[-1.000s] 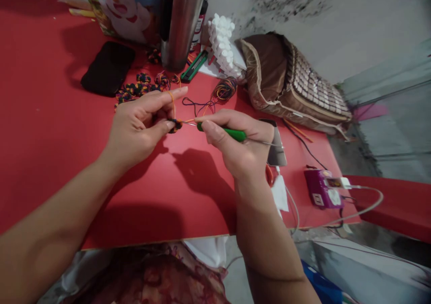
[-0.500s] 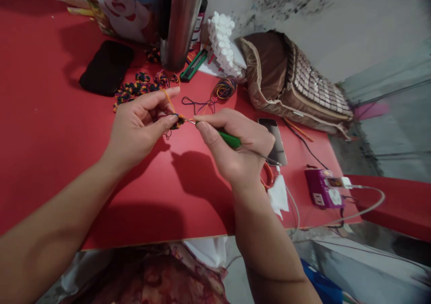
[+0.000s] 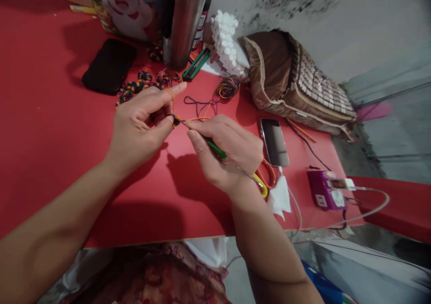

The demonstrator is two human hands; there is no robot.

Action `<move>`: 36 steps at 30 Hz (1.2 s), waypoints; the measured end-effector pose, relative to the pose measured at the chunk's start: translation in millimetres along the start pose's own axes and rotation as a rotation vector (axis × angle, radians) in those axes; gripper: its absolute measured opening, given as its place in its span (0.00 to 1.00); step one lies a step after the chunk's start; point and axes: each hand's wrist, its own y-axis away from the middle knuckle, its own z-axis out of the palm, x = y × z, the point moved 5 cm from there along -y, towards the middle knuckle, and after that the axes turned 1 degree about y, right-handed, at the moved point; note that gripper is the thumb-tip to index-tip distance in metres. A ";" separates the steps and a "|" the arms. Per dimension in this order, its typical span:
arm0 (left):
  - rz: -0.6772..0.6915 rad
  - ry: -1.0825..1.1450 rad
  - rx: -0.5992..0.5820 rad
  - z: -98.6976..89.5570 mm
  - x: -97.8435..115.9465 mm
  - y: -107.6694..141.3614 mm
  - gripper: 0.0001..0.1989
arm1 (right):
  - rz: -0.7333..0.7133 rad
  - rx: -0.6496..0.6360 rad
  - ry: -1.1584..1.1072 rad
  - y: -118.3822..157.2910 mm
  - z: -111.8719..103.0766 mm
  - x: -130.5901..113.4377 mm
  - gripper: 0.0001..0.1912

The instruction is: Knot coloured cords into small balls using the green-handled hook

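Note:
Between thumb and fingers, my left hand [image 3: 144,120] pinches a small dark, orange-flecked crochet piece [image 3: 176,121]. Orange yarn loops over its raised index finger. My right hand [image 3: 225,149] is closed round the green grip of a crochet hook [image 3: 216,148], whose metal tip meets the crochet piece. Thin strands run from the work to a multicoloured yarn ball [image 3: 227,87] on the red table [image 3: 141,218]. Behind my left hand lie finished-looking crocheted clusters [image 3: 134,87] in dark, orange and pink yarn, partly hidden by the hand.
At the back stand a steel flask [image 3: 183,25] and a snowman-printed bag [image 3: 128,12]. A black pouch [image 3: 109,66], green cutter [image 3: 197,64] and brown cushion [image 3: 279,66] lie around. On the right are a phone [image 3: 274,141], scissors [image 3: 267,174] and a purple power socket box [image 3: 325,189].
My right hand has shifted slightly left and tilted, bringing the hook nearer the left fingers. More of the phone and the scissors' yellow-lined handle now shows.

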 end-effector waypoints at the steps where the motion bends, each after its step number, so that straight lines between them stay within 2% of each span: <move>1: 0.022 -0.016 -0.012 0.3 1.7 -1.1 0.17 | 0.014 0.007 -0.033 -1.1 -1.6 0.2 0.07; 3: 0.058 0.001 -0.045 1.1 3.1 -3.1 0.20 | 0.080 0.014 -0.114 -3.7 -5.4 2.7 0.06; 5: 0.025 0.102 -0.096 2.9 -0.2 -4.6 0.25 | 0.212 0.012 -0.208 -5.9 -9.0 9.7 0.07; 10: -0.278 0.430 -0.166 9.3 -17.7 -3.3 0.26 | 0.516 0.004 -0.527 -6.1 -10.8 34.4 0.06; 13: -0.354 0.521 -0.205 12.8 -20.4 -2.4 0.26 | 0.641 -0.029 -0.637 -4.2 -6.2 46.9 0.11; 18: -0.391 0.605 -0.233 14.9 -17.6 -1.2 0.26 | 0.731 -0.004 -0.820 -3.5 -1.0 57.7 0.12; 23: -0.410 0.617 -0.211 12.9 -18.0 1.1 0.24 | 0.811 -0.059 -0.956 -0.5 7.8 63.1 0.14; 28: -0.399 0.650 -0.150 13.6 -21.8 3.4 0.26 | 0.778 -0.067 -1.004 2.5 18.7 60.9 0.18; 32: -0.416 0.691 -0.095 17.2 -20.8 7.3 0.22 | 0.744 -0.049 -1.031 4.6 26.1 57.8 0.15; 36: -0.422 0.634 -0.029 17.1 -18.9 9.0 0.19 | 0.718 0.011 -1.016 5.6 26.3 60.3 0.13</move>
